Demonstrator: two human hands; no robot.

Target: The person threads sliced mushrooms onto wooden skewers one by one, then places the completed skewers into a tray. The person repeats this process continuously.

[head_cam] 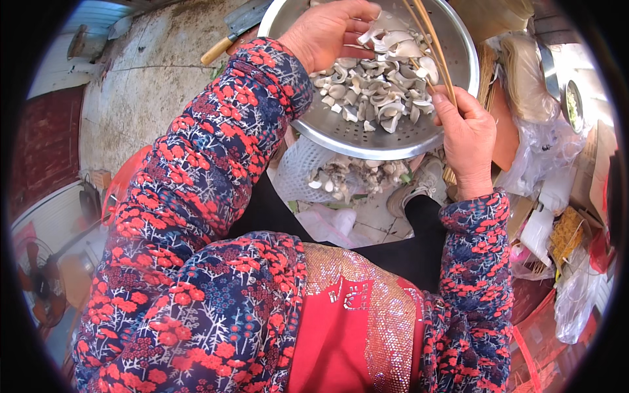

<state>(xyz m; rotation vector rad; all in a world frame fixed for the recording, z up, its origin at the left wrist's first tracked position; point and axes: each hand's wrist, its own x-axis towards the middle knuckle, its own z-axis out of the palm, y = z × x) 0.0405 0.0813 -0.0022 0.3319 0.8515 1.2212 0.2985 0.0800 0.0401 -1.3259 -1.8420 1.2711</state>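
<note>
A perforated metal colander in front of me holds a heap of torn grey-white mushroom pieces, which look like oyster mushroom. Several thin bamboo skewers are gripped in my right hand at the colander's right rim. One shorter-looking stick slants from that hand into the mushroom pieces, its tip by a pale piece. My left hand is over the colander's far left side, fingers curled beside the upper pieces. Whether it pinches a piece is not clear.
Beneath the colander, a white mesh bag lies by more mushrooms and a shoe. A wooden-handled cleaver rests at upper left. Plastic bags and cardboard crowd the right; a fan stands at left.
</note>
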